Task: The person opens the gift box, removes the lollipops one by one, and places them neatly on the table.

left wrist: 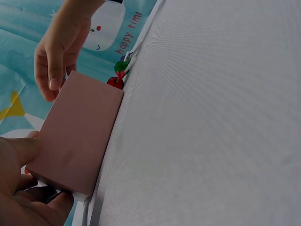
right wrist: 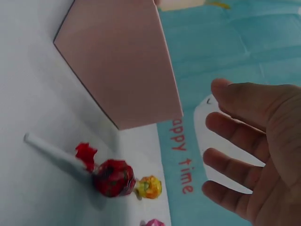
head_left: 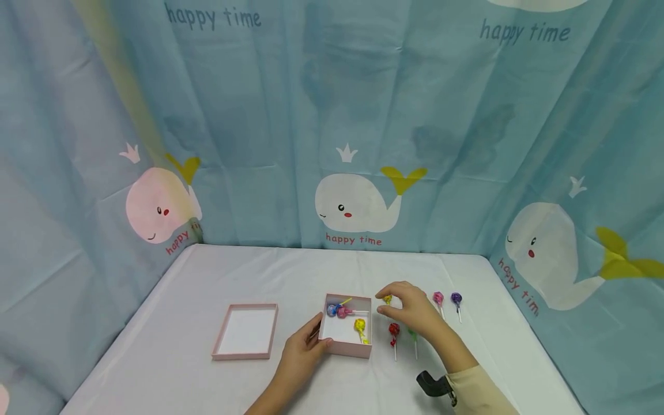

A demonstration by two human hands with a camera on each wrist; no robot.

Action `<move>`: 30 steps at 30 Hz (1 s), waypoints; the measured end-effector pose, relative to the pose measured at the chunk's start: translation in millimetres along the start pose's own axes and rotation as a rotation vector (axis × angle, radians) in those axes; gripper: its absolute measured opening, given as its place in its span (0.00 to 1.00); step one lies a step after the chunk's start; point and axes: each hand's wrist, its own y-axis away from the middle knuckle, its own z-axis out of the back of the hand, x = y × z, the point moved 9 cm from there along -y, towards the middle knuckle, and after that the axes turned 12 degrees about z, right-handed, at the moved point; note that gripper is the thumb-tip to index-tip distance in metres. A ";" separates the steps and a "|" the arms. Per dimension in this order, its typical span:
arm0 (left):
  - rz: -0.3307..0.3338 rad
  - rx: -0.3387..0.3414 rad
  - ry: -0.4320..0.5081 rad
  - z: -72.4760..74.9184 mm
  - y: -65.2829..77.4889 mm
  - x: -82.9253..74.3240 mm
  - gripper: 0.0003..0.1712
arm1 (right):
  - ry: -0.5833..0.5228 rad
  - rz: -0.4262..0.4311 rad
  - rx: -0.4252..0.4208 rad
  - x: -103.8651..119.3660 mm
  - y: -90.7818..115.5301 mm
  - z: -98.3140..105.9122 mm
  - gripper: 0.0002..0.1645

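A pink open-topped box (head_left: pixel 349 349) is gripped at its left front corner by my left hand (head_left: pixel 302 351), thumb on the front edge and fingers along the side. Inside it lie a blue lollipop (head_left: pixel 332 310), a pink lollipop (head_left: pixel 343 312) and a yellow lollipop (head_left: pixel 360 326). To the right of the box, my right hand (head_left: pixel 415 308) hovers with thumb and fingers apart, holding nothing. Just beyond its fingertips, and partly hidden by them, is another yellow lollipop (head_left: pixel 388 299). A red lollipop (right wrist: pixel 114 178) lies close to the box; beside it is a green lollipop (head_left: pixel 412 333), partly covered by the hand.
Left of the box lies a shallow pink lid (head_left: pixel 246 331), inner side up. Toward the right, a second pink lollipop (head_left: pixel 438 298) and a purple lollipop (head_left: pixel 456 298) lie on the white-covered table (head_left: pixel 171 369). A blue curtain (head_left: pixel 259 202) stands behind the table.
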 end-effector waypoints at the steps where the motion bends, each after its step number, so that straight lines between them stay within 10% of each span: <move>1: -0.001 0.000 -0.001 -0.2 -0.1 0.2 0.40 | -0.014 0.001 0.021 1.3 -2.6 -3.5 0.13; 30: -0.015 0.017 0.011 0.2 1.9 -3.8 0.42 | -0.041 -0.023 0.329 16.0 -34.7 -69.9 0.10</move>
